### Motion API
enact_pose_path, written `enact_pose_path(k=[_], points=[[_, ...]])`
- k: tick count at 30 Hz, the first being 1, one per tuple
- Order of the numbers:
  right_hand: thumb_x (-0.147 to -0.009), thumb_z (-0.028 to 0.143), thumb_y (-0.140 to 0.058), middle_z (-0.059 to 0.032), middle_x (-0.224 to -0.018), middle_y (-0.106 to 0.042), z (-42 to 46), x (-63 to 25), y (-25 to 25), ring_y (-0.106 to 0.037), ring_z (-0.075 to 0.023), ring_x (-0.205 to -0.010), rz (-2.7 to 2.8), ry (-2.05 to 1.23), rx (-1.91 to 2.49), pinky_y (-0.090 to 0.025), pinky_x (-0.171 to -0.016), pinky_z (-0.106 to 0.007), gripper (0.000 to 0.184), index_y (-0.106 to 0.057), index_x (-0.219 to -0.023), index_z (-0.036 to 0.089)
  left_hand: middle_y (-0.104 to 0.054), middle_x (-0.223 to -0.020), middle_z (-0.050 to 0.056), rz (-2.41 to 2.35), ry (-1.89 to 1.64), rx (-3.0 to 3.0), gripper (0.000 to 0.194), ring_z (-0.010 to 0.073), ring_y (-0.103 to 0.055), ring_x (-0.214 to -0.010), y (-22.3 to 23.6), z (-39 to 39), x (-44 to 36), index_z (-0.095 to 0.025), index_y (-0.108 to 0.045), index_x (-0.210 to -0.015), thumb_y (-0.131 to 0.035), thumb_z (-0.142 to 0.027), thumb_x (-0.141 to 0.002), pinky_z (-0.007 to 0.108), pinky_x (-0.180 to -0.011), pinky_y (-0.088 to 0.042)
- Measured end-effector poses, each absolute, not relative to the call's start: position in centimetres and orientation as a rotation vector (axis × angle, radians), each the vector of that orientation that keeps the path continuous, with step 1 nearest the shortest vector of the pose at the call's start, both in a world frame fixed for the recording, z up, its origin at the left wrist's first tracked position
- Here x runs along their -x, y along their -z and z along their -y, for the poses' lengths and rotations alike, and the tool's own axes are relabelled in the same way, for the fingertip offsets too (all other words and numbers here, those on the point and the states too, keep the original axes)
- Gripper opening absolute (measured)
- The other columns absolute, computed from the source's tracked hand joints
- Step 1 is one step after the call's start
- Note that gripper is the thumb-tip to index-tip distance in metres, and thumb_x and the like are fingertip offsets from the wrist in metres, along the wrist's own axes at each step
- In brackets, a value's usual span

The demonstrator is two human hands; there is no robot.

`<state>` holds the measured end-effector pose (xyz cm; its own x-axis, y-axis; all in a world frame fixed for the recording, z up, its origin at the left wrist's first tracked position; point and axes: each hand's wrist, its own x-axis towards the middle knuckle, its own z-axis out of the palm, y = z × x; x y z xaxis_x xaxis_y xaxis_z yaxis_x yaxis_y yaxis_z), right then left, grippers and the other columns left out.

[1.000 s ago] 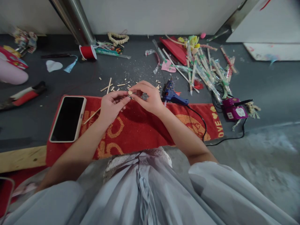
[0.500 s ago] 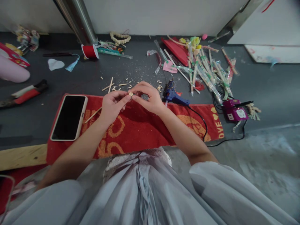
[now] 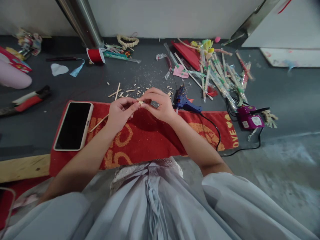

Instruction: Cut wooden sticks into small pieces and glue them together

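Observation:
Over the red towel [image 3: 155, 140], my left hand [image 3: 120, 112] and my right hand [image 3: 161, 106] meet fingertip to fingertip. Both pinch a small pale wooden piece [image 3: 140, 102], mostly covered by the fingers, so its exact shape is hard to make out. A thin wooden stick [image 3: 99, 123] lies on the towel by my left wrist. Short cut bits of stick [image 3: 130, 90] and pale crumbs are scattered on the dark table just beyond my hands. To the right of my right hand rests a blue hot glue gun [image 3: 188, 104].
A phone [image 3: 73, 126] lies on the towel's left end. Pliers [image 3: 27, 100] and a red ribbon spool [image 3: 95, 55] are farther left. Wrapped sticks [image 3: 220, 70] pile up at the back right, near a purple box [image 3: 250, 118]. The glue gun's black cord [image 3: 217, 128] crosses the towel.
My fingers have shifted slightly around the small wooden piece, which appears turned a little. Both hands stay in nearly the same place, and the things on the table have not moved.

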<state>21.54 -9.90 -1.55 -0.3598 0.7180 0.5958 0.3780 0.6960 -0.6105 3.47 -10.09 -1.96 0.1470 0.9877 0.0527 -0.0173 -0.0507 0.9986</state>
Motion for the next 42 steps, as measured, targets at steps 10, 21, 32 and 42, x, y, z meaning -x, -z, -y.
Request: enact_pose_path(k=[10,21,32,42], points=[[-0.097,0.042,-0.044,-0.0074,-0.093,-0.062,10.1,-21.17,1.84,-0.059,-0.0144,-0.086,2.005,-0.389,0.777,-0.053,-0.079,-0.033,0.03,-0.06,-0.096,0.017,-0.06,-0.054,-0.004,-1.066,-1.127,-1.289,0.021,0.0041,-0.042,-0.036,1.51,10.24,-3.56,-0.02,-0.067,-0.068,-0.082,-0.032,-0.06,0.019,-0.035,-0.03],[-0.098,0.038,-0.042,-0.008,-0.095,-0.061,10.21,-21.12,1.89,-0.06,-0.0161,-0.09,2.025,-0.366,0.763,-0.053,-0.081,-0.036,0.026,-0.058,-0.1,0.018,-0.057,-0.05,-0.004,-1.038,-1.138,-1.28,0.021,0.004,-0.041,-0.036,1.99,10.15,-3.48,-0.02,-0.067,-0.068,-0.082,-0.032,-0.06,0.019,-0.035,-0.031],[-0.097,0.042,-0.043,-0.0077,-0.096,-0.064,10.19,-21.13,1.93,-0.061,-0.015,-0.092,2.023,-0.367,0.791,-0.053,-0.083,-0.034,0.031,-0.061,-0.1,0.017,-0.056,-0.05,-0.005,-1.047,-1.148,-1.354,0.02,0.0048,-0.043,-0.036,2.17,10.05,-3.27,-0.019,-0.067,-0.069,-0.08,-0.034,-0.065,0.02,-0.036,-0.032],[-0.092,0.047,-0.053,-0.0059,-0.095,-0.066,10.17,-21.18,1.77,-0.062,-0.0118,-0.085,1.949,-0.427,0.8,-0.053,-0.08,-0.029,0.034,-0.065,-0.101,0.016,-0.065,-0.056,-0.002,-1.047,-1.208,-1.394,0.015,0.0046,-0.045,-0.036,2.24,10.18,-3.18,-0.022,-0.074,-0.072,-0.079,-0.035,-0.068,0.02,-0.036,-0.034]])
